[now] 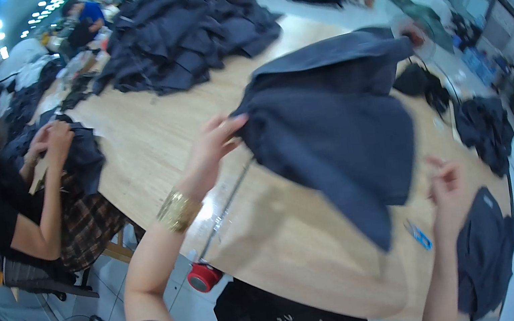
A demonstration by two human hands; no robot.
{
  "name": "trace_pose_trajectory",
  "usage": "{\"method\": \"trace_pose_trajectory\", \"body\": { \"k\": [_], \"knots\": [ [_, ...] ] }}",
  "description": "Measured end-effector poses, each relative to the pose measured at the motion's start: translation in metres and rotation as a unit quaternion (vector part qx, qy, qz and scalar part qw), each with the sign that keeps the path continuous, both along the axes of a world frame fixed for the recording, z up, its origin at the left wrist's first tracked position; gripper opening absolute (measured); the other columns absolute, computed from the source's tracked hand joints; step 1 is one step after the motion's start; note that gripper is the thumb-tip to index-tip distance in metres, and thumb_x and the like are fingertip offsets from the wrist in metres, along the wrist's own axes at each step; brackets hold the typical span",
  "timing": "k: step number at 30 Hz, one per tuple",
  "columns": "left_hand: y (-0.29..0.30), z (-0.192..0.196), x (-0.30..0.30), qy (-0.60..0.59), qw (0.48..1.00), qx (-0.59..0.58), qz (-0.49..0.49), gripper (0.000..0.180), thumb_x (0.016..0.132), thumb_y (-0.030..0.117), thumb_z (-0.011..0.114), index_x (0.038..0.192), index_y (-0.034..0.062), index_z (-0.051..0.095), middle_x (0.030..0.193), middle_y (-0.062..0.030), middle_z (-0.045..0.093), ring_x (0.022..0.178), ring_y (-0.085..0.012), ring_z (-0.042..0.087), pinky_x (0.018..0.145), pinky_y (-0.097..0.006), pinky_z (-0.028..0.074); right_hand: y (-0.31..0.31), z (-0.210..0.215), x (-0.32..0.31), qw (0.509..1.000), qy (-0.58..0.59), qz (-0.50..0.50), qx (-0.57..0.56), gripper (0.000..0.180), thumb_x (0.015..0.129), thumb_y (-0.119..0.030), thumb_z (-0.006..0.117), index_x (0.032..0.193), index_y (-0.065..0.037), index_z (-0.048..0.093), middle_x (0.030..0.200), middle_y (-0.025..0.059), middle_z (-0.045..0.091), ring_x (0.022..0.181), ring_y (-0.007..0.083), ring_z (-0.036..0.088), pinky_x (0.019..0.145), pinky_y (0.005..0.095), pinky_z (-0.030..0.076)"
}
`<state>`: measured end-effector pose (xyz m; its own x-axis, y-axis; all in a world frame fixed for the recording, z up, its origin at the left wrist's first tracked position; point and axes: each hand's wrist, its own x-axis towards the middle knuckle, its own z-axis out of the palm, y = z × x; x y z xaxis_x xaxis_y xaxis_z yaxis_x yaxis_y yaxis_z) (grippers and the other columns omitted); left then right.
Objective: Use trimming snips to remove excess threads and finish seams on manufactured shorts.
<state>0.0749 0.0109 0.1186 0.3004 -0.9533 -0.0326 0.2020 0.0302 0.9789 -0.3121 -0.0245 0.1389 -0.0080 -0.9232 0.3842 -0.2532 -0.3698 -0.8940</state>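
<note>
A dark navy piece of garment cloth (340, 126) hangs spread above the table, blurred at its lower tip. My left hand (217, 143) pinches its left edge between thumb and fingers; a gold bracelet circles that wrist. To the right of the cloth and apart from it is my right hand (446, 186), its fingers partly curled but separated, with nothing visible in them. Blue-handled thread snips (421, 236) lie on the table beside my right forearm. At the cloth's far right corner is a blurred reddish shape (413, 36) that I cannot make out.
Dark cloth is heaped (182, 37) on the far side of the wooden table (318, 279). More dark pieces (486, 251) lie along the right edge. A seated co-worker (9, 181) handles dark cloth at left; others work farther back. A red round object (204, 277) sits at the near edge.
</note>
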Motion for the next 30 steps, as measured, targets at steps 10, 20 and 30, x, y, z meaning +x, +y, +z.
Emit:
{"method": "trace_pose_trajectory", "body": {
  "k": [10,20,30],
  "knots": [
    [0.070,-0.111,-0.011,-0.086,0.977,0.173,-0.086,0.019,0.093,0.022,0.059,0.091,0.0037,0.062,0.081,0.0078,0.054,0.078,-0.0011,0.046,0.071,-0.018,0.037,0.042,-0.118,0.010,0.954,0.261,-0.032,0.145,0.015,0.083,-0.011,0.065,0.096,-0.003,0.062,0.075,0.0058,0.063,0.051,0.0113,0.050,0.051,0.0265,0.042],
    [0.079,-0.128,-0.015,-0.084,0.988,0.117,-0.045,0.018,0.093,0.021,0.059,0.088,0.0044,0.061,0.078,0.0061,0.056,0.074,-0.0018,0.049,0.070,-0.018,0.039,0.039,-0.124,0.033,0.929,0.321,-0.021,0.182,0.020,0.080,-0.013,0.069,0.097,-0.006,0.063,0.085,0.0078,0.058,0.067,0.0149,0.057,0.060,0.0273,0.045],
    [0.078,-0.131,-0.020,-0.092,0.990,0.104,-0.028,0.016,0.093,0.020,0.059,0.088,0.0045,0.060,0.078,0.0063,0.055,0.074,-0.0019,0.048,0.069,-0.017,0.039,-0.012,-0.139,0.096,0.946,0.292,0.109,-0.089,0.018,0.078,-0.003,0.066,0.096,-0.002,0.061,0.095,0.0110,0.055,0.087,0.0295,0.057,0.077,0.0359,0.047]
  ]
}}
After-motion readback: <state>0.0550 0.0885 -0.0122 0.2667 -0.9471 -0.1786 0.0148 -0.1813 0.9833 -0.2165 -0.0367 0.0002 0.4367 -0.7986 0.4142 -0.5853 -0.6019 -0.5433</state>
